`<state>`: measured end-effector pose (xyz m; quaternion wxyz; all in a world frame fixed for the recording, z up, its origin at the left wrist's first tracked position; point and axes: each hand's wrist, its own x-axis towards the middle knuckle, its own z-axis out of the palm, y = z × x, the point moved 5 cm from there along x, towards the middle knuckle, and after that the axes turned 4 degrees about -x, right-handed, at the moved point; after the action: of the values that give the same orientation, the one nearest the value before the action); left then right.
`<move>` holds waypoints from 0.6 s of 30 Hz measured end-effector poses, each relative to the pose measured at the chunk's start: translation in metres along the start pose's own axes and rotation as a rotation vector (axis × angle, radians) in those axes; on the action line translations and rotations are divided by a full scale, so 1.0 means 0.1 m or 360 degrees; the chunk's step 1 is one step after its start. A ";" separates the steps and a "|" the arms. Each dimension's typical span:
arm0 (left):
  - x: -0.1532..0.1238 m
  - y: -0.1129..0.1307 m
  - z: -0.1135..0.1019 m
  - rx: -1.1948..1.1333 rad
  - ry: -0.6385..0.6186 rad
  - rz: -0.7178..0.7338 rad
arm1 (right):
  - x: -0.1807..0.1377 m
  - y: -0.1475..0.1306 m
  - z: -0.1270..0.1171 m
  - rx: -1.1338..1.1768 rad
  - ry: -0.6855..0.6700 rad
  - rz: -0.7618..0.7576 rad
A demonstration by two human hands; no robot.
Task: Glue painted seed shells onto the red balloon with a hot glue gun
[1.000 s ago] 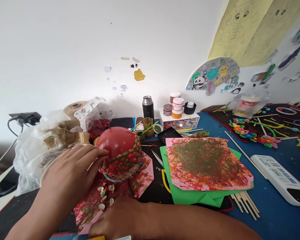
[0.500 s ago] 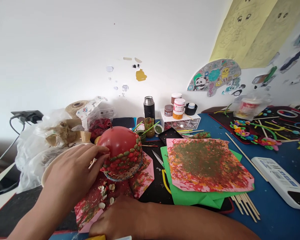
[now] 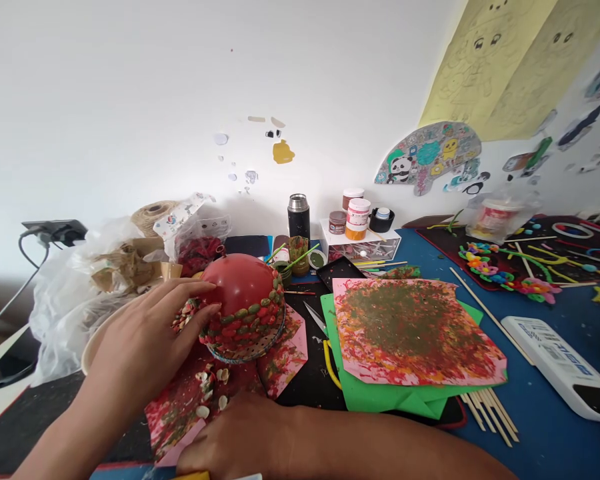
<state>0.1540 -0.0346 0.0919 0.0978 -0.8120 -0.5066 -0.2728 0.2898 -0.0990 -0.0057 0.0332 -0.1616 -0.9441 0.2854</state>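
My left hand [image 3: 135,347] is at the left side of a red balloon [image 3: 240,280], its thumb and forefinger apart, their tips at or close to the balloon. Rows of red and green painted shells [image 3: 250,317] ring the balloon's lower part, which sits on a round base with a bluish rim [image 3: 245,358]. Partly behind my left hand is a pale bowl [image 3: 91,343] with painted shells. My right hand [image 3: 220,437] lies low in front, on or over a paint-stained pink sheet [image 3: 173,420] with loose shells [image 3: 213,383]. Its fingers are hidden; yellow and white bits show beside it.
Painted pink paper [image 3: 420,333] lies on green sheets [image 3: 400,400], beside yellow-handled scissors [image 3: 330,363]. Wooden sticks [image 3: 493,413] and a white device [image 3: 560,363] are at right. Behind stand a black flask [image 3: 299,217] and paint jars [image 3: 357,217]. Plastic bags [image 3: 60,313] crowd the left.
My left thumb and forefinger, close together before at the balloon's side, have parted. A small pale bit seen between those fingers no longer shows. My right hand has hardly moved.
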 end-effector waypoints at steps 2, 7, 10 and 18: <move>0.00 -0.01 -0.01 -0.0008 -0.0010 -0.0008 | -0.02 -0.05 0.01 0.0112 -0.0128 -0.0066; 0.03 -0.01 -0.01 -0.0115 -0.0065 0.0018 | -0.05 -0.09 -0.03 0.0207 -0.0133 -0.0077; 0.04 0.01 -0.01 -0.0195 -0.0051 0.0006 | -0.08 -0.11 -0.07 0.0182 -0.0094 -0.0062; 0.01 0.02 -0.07 -0.0294 -0.0031 -0.0074 | -0.09 -0.10 -0.06 0.0117 -0.0162 -0.0021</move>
<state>0.1539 -0.0379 0.0982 0.0110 -0.8082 -0.4991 -0.3125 0.2961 -0.1070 0.0052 -0.0070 -0.1394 -0.9344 0.3276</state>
